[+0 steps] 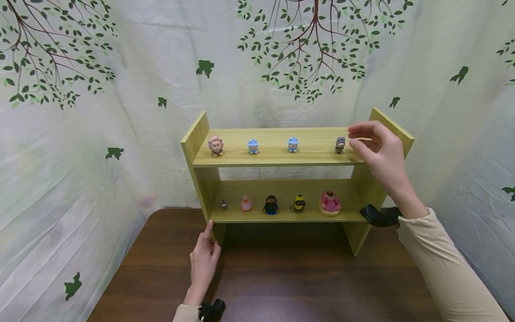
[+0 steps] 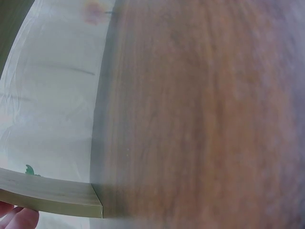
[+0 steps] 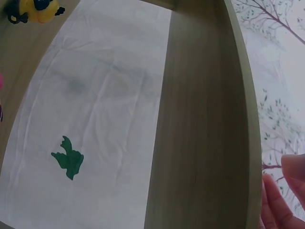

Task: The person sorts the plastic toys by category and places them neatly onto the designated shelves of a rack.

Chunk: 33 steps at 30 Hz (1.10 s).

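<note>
A small grey toy figurine (image 1: 339,145) stands at the right end of the upper shelf of a light wooden two-tier rack (image 1: 273,163). Just beside it is my right hand (image 1: 382,150), thumb and fingers apart, with nothing visible between them; whether the thumb touches the figurine I cannot tell. My left hand (image 1: 204,259) rests its straight index finger on the front edge of the rack's left side panel (image 2: 52,202), near the lower shelf. Left along the upper shelf stand two blue-hatted figurines (image 1: 293,144) and a pink fluffy one (image 1: 216,146).
Along the lower shelf stand a tiny grey figurine (image 1: 223,204), a pink one (image 1: 246,204), a dark-clothed one (image 1: 271,205), a yellow-topped one (image 1: 299,203) and a pink bear (image 1: 330,204). The rack is on a brown wooden table (image 1: 281,277), before a leaf-printed curtain (image 1: 161,147).
</note>
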Each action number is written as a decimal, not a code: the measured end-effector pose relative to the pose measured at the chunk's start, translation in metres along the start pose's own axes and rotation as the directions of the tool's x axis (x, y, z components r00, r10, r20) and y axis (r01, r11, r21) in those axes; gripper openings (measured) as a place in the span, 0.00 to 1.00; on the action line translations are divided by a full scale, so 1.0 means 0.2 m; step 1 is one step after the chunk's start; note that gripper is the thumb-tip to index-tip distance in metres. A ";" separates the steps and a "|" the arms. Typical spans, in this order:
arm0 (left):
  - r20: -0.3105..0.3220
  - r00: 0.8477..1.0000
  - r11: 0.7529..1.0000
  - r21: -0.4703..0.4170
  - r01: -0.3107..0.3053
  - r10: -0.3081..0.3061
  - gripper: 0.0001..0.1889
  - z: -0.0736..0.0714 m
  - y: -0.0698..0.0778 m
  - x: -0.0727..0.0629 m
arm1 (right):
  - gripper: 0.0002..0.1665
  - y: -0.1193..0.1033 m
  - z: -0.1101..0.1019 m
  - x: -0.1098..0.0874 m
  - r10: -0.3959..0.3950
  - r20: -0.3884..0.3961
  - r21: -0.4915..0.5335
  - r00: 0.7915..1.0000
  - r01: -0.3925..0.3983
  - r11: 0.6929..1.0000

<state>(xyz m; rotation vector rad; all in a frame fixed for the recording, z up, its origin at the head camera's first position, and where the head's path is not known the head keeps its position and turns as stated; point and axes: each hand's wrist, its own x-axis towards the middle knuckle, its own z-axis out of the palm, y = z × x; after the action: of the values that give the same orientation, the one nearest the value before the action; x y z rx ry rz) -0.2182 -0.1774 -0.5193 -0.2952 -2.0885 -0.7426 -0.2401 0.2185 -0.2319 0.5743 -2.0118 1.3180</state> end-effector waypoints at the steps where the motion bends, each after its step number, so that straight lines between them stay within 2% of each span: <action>1: 0.005 1.000 1.000 -0.002 0.006 -0.006 0.46 0.00 0.00 0.00 | 0.14 0.00 0.00 0.00 -0.006 -0.007 0.012 1.000 0.006 1.000; 6: 0.012 1.000 1.000 0.001 0.010 -0.010 0.46 0.00 -0.01 0.00 | 0.13 -0.01 -0.03 -0.03 -0.035 -0.037 0.086 0.999 0.038 0.996; 13: -0.015 1.000 1.000 0.000 -0.013 0.013 0.47 0.00 0.00 0.00 | 0.13 -0.01 -0.07 -0.10 -0.063 -0.038 0.263 0.997 0.071 0.962; 17: -0.012 1.000 1.000 -0.008 -0.005 0.004 0.46 0.00 0.00 0.00 | 0.13 -0.01 -0.07 -0.15 -0.061 -0.025 0.261 0.998 0.065 0.963; 26: 0.011 1.000 1.000 -0.015 0.003 -0.003 0.45 0.00 0.00 -0.01 | 0.13 0.03 -0.05 -0.29 -0.109 -0.001 0.164 0.994 0.107 0.981; 33: 0.017 1.000 1.000 -0.015 0.006 -0.006 0.45 -0.01 0.00 0.00 | 0.14 0.06 -0.01 -0.40 -0.113 0.060 0.118 0.992 0.105 0.987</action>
<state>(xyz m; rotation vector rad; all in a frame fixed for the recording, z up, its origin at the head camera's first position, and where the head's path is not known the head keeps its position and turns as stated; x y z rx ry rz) -0.2170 -0.1783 -0.5197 -0.3049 -2.1018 -0.7618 -0.1931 0.2265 -0.2967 0.7796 -1.9368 1.3700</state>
